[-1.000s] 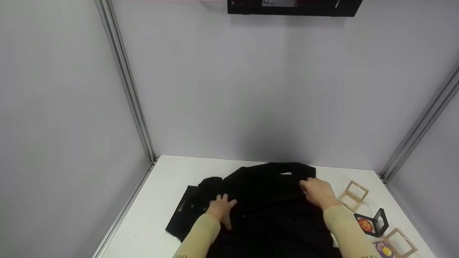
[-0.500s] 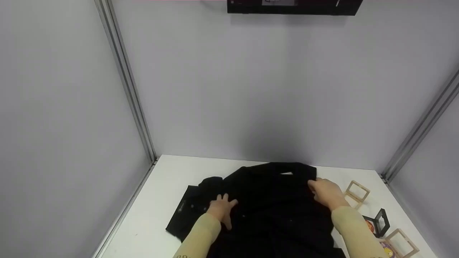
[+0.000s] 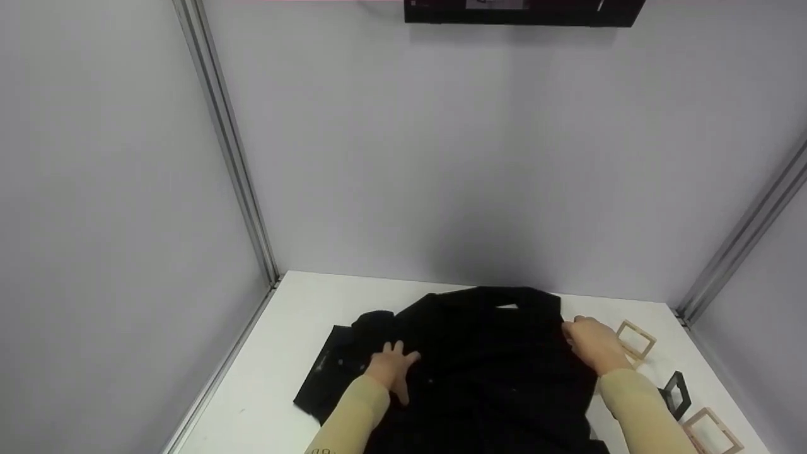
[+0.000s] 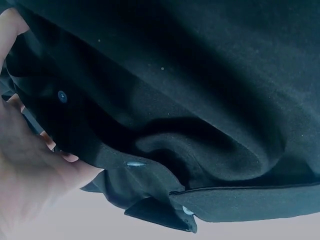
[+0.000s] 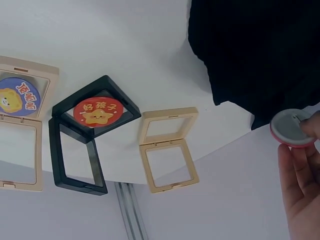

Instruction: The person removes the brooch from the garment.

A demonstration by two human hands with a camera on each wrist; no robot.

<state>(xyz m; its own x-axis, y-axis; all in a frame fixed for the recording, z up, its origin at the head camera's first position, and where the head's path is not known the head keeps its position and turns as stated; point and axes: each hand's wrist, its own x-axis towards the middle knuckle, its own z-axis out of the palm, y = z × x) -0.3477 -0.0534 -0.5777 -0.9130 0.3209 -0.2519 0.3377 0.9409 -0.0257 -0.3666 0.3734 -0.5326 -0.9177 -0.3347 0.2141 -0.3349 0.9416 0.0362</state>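
A black buttoned shirt (image 3: 504, 359) lies spread over the white table. My left hand (image 3: 391, 369) rests on it, left of its middle, with fingers spread. In the left wrist view, that hand's fingertips are partly hidden by the shirt's edge, near a row of small buttons (image 4: 62, 96). At the shirt's right edge is my right hand (image 3: 592, 343). The right wrist view shows it pinching a round pin badge (image 5: 289, 126) between thumb and fingers; the grey back with its pin and a pinkish-red rim are visible, while the front is hidden.
Right of the shirt stand two pale wood-coloured hinged display frames (image 5: 168, 149) and a black one (image 5: 80, 157) between them. A red badge (image 5: 98, 112) sits in the black frame, a purple badge (image 5: 19, 96) in a pale one. Grey walls (image 3: 473, 157) enclose the table.
My right hand has moved to the right, from over the shirt to its right edge, and its arm now covers more of the frames. My left hand stays in place.
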